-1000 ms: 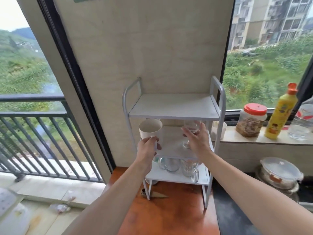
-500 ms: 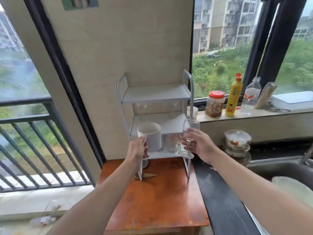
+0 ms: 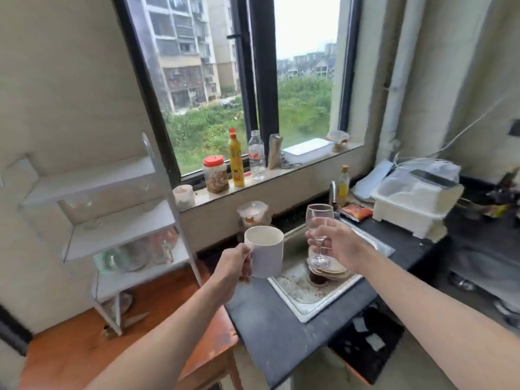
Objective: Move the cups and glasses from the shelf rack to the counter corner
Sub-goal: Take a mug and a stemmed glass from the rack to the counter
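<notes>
My left hand (image 3: 233,267) holds a white mug (image 3: 266,251) by its handle, upright, over the dark counter beside the sink. A clear wine glass (image 3: 318,225) is gripped in my right hand (image 3: 336,243) around its bowl and stem, upright above the sink. The white shelf rack (image 3: 118,229) stands at the left on a wooden table (image 3: 70,347). Several blurred glasses (image 3: 157,247) remain on its lower shelf, and stemmed glasses hang under its top shelf.
The sink (image 3: 312,288) holds dirty plates and a dark cup. The dark counter (image 3: 270,319) wraps around it. On the windowsill stand a red-lidded jar (image 3: 216,174), a yellow bottle (image 3: 235,159) and a clear bottle (image 3: 256,156). A white dish rack (image 3: 416,198) sits at the right.
Both hands have carried the mug and the wine glass away from the rack and rightward over the counter and sink. The view has swung right with them.
</notes>
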`<state>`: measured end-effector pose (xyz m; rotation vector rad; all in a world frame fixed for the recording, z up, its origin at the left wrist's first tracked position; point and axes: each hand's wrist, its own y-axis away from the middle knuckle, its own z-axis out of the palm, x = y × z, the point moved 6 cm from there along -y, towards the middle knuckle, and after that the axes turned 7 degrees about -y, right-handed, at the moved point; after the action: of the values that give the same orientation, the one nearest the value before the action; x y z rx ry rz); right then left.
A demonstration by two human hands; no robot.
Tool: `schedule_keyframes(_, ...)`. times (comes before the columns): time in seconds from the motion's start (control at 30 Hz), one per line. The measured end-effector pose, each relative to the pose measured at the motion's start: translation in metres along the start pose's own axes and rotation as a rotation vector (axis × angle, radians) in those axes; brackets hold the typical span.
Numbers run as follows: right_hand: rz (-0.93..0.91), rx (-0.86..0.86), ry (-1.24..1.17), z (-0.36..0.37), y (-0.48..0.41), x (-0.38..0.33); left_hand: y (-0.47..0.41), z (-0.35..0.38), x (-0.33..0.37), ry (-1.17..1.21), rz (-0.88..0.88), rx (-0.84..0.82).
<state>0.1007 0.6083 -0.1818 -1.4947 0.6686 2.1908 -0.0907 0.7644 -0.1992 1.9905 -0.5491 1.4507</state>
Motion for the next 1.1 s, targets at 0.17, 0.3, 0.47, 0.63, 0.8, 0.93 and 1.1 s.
schedule_keyframes(0.17,-0.048,0.205,-0.006,-0.152,0.062,-0.03,-0.005,0.158,0.028,-0.05,0.022,-0.23)
schedule_keyframes(0.3,-0.062,0.362,0.002,-0.276,0.125,-0.056,0.009,0.304,0.043,-0.001,0.003,-0.404)
schedule_keyframes(0.47,-0.085,0.581,-0.009,-0.416,0.211,-0.083,0.043,0.463,0.059,-0.102,0.014,-0.661)
schedule_keyframes(0.63,-0.139,0.774,-0.027,-0.517,0.281,-0.106,0.069,0.593,0.091,-0.199,0.095,-0.889)
schedule_keyframes(0.8,-0.179,0.986,-0.082,-0.613,0.33,-0.109,0.074,0.717,0.111,-0.289,0.125,-1.028)
schedule_keyframes(0.93,-0.213,1.144,-0.098,-0.688,0.361,-0.121,0.073,0.816,0.129,-0.344,0.183,-1.143)
schedule_keyframes(1.1,-0.258,1.315,-0.125,-0.761,0.409,-0.141,0.082,0.935,0.156,-0.423,0.251,-1.294)
